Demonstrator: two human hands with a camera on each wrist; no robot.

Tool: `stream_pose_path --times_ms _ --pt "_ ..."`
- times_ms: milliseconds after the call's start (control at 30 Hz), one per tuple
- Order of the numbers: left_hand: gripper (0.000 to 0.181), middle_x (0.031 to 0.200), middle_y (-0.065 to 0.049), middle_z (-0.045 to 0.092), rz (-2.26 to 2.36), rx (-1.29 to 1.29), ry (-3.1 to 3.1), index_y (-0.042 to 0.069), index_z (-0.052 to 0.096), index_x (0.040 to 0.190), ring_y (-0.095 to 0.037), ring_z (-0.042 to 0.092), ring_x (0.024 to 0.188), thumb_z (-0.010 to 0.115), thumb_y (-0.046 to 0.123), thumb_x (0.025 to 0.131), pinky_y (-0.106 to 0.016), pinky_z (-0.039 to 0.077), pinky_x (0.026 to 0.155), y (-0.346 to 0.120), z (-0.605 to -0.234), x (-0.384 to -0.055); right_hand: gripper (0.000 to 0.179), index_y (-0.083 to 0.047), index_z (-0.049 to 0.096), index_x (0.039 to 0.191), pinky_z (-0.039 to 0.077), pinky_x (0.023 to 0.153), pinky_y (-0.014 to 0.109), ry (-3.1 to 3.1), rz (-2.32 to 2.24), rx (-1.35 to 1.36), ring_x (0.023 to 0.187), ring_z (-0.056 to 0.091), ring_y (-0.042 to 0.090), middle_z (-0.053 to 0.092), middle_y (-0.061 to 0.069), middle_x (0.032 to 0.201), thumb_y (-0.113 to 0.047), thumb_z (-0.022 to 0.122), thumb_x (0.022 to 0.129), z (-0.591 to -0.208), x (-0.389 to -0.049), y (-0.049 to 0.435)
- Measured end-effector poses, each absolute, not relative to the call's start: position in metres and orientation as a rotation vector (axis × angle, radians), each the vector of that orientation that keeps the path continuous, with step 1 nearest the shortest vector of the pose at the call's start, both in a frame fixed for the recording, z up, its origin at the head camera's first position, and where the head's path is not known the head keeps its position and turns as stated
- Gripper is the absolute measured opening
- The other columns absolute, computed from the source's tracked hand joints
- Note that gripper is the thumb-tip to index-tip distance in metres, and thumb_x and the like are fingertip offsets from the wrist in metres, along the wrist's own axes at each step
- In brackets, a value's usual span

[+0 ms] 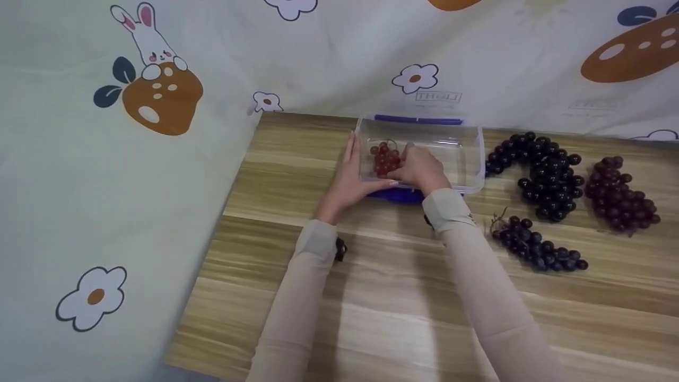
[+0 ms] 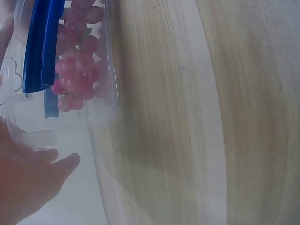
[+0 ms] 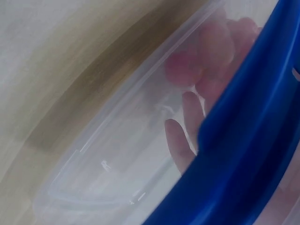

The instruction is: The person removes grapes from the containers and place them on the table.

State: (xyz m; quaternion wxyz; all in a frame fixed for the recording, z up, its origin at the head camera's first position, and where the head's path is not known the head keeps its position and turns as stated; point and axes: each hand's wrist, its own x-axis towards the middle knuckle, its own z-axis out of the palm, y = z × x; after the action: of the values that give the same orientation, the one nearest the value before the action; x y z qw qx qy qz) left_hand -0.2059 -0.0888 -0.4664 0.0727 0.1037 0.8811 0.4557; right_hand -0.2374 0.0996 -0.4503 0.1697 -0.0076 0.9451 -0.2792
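Observation:
A clear plastic container (image 1: 473, 183) with blue clips stands at the back of the table. Inside its left end lies a small bunch of red grapes (image 1: 384, 157), also visible through the wall in the left wrist view. My left hand (image 1: 347, 183) rests against the container's left end, fingers straight along the wall and thumb along the front rim. Reaching in over the front side, my right hand (image 1: 421, 167) holds the bunch's right side between thumb and fingers. Through the wall, the right wrist view shows fingertips (image 3: 176, 136) just beside the grapes; a blue clip (image 3: 243, 126) covers the rest.
Right of the container lie a large black grape bunch (image 1: 551, 180), a dark red bunch (image 1: 620, 196) and a smaller black bunch (image 1: 538, 246). A patterned cloth (image 1: 339, 63) hangs behind the wooden table (image 1: 387, 297) and along its left edge.

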Motion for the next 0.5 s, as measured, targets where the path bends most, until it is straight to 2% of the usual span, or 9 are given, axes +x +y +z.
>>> stream_pose_path --times_ms 100,200,333,500 --pt "0.137 0.179 -0.007 -0.010 1.396 0.322 2.637 0.010 -0.003 0.170 -0.035 0.000 0.165 0.092 0.050 0.080 -0.048 0.013 0.134 -0.0892 -0.4657 -0.2053 0.036 -0.004 0.062 0.088 0.053 0.076 0.043 2.707 -0.764 -0.030 0.081 0.057 0.026 0.062 0.006 0.083 -0.033 0.084 0.086 -0.4510 -0.2379 0.0993" --pt "0.136 0.179 -0.008 -0.010 1.391 0.331 2.637 0.009 -0.003 0.170 -0.034 -0.001 0.165 0.091 0.049 0.081 -0.047 0.013 0.134 -0.0893 -0.4650 -0.2053 0.038 -0.010 0.057 0.069 0.046 0.065 0.037 2.720 -0.744 -0.028 0.069 0.051 0.022 0.052 -0.001 0.066 -0.031 0.083 0.086 -0.4510 -0.2379 0.0995" --pt "0.137 0.179 -0.008 -0.010 1.361 0.327 2.651 0.009 -0.004 0.170 -0.033 -0.002 0.164 0.091 0.050 0.080 -0.048 0.012 0.134 -0.0893 -0.4652 -0.2057 0.038 -0.011 0.059 0.069 0.049 0.068 0.038 2.719 -0.738 -0.011 0.071 0.054 0.023 0.055 0.000 0.068 -0.034 0.085 0.084 -0.4498 -0.2371 0.0997" --pt "0.137 0.179 -0.009 -0.009 1.359 0.318 2.654 0.010 -0.004 0.170 -0.036 0.001 0.164 0.092 0.050 0.080 -0.049 0.013 0.133 -0.0894 -0.4660 -0.2060 0.035 -0.006 0.063 0.080 0.057 0.081 0.046 2.728 -0.708 0.013 0.082 0.058 0.026 0.064 0.008 0.086 -0.035 0.082 0.086 -0.4502 -0.2376 0.0989"
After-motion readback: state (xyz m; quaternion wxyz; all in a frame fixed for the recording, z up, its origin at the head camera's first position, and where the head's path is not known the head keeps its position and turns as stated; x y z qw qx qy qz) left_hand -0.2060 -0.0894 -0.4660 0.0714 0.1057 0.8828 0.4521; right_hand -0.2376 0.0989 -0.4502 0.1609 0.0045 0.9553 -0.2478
